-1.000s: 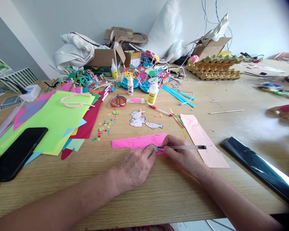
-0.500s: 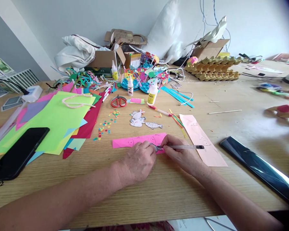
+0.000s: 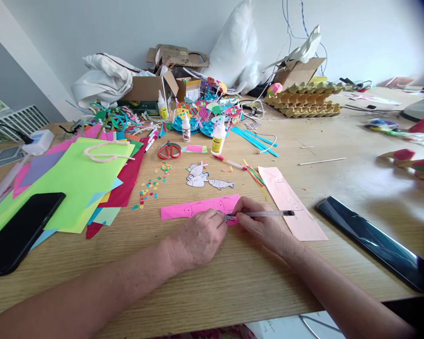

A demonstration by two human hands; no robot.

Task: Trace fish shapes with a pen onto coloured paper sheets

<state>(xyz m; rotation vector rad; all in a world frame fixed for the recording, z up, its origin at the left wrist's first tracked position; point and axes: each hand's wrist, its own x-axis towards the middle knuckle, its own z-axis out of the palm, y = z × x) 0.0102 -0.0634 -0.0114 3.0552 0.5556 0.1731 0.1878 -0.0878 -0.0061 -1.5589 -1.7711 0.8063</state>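
Observation:
A bright pink paper strip (image 3: pixel 176 212) with fish outlines drawn on it lies crosswise before me. My left hand (image 3: pixel 203 238) is closed at its lower edge, fingertips on a small grey paper fish (image 3: pixel 229 217) that lies on the strip. My right hand (image 3: pixel 263 223) pinches a clear pen (image 3: pixel 272 213), its dark end pointing right and its tip hidden near the fish. Beyond the strip lie several white cut-out fish (image 3: pixel 198 180). Right of my hands rests a pale pink sheet (image 3: pixel 286 197) with faint outlines.
Coloured paper (image 3: pixel 74 188) and a black phone (image 3: pixel 21 235) lie left, a dark glossy device (image 3: pixel 367 240) right. Red scissors (image 3: pixel 169 150), a glue bottle (image 3: pixel 218 136), a red-tipped pen (image 3: pixel 233 163) and paper dots (image 3: pixel 148 193) are farther back. Egg trays (image 3: pixel 304 101) stand behind.
The whole view has shifted slightly, with most things appearing farther left. Both hands keep nearly the same place on the pink strip; less of the small grey fish shows between them.

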